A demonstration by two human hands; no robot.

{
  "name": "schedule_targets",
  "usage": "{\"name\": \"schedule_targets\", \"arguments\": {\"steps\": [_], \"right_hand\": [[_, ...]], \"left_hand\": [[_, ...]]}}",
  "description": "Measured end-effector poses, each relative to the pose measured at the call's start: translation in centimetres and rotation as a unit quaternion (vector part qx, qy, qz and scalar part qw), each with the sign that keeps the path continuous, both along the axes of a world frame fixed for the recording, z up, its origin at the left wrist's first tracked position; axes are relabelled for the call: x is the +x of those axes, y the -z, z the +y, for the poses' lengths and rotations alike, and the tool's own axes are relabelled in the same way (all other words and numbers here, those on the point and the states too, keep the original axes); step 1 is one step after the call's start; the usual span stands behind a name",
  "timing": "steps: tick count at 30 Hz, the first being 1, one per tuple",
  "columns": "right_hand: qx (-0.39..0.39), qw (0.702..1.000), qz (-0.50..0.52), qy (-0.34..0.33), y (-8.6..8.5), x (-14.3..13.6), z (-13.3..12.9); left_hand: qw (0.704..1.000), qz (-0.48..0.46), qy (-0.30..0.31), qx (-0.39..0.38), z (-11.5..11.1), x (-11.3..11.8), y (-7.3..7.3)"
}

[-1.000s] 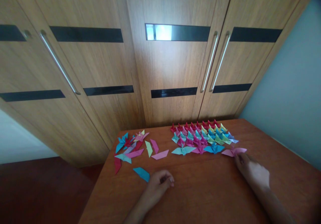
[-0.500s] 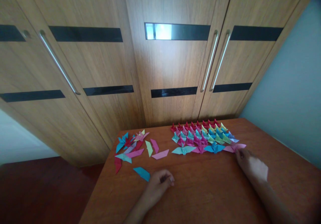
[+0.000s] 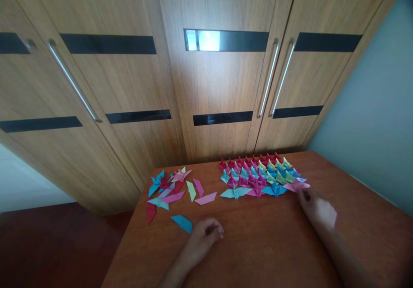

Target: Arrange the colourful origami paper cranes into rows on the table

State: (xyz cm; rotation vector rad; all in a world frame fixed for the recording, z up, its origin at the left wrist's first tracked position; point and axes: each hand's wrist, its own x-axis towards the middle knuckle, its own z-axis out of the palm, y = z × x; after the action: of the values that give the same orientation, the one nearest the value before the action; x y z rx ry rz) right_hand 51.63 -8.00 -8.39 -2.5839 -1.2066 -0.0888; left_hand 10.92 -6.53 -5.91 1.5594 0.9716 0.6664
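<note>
Sitting at the right end of the front row, a pink paper bird [image 3: 295, 186] lies with its wings spread, pinched at its near edge by the thumb and fingers of the right hand [image 3: 315, 208]. Just left of it in the same row are a blue paper bird [image 3: 275, 190], a magenta paper bird [image 3: 256, 191] and a pale aqua paper bird [image 3: 235, 192], all with wings spread. Behind them stand close-packed rows of folded birds [image 3: 253, 177], with red ones at the back and pink, yellow, aqua, blue and green ones further forward.

Well to the left, the left hand [image 3: 204, 235] rests low over the worktop [image 3: 258, 240], its fingers loosely curled; whether it closes on anything, I cannot tell. Just beside it lies a flat blue folded paper [image 3: 181, 223]. Beyond are a light green paper [image 3: 191, 191], a pale pink paper [image 3: 205, 198] and a mixed heap of folded papers [image 3: 166, 190] near the worktop's left edge. Behind everything rises a wooden wardrobe [image 3: 219, 81] with dark strips and metal handles.
</note>
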Motion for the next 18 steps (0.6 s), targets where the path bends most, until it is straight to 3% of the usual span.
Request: {"name": "schedule_targets", "arguments": {"steps": [18], "right_hand": [[0.005, 1.0, -0.003, 0.002, 0.42, 0.44, 0.14]], "left_hand": [[1.0, 0.019, 0.011, 0.014, -0.09, -0.07, -0.13]]}}
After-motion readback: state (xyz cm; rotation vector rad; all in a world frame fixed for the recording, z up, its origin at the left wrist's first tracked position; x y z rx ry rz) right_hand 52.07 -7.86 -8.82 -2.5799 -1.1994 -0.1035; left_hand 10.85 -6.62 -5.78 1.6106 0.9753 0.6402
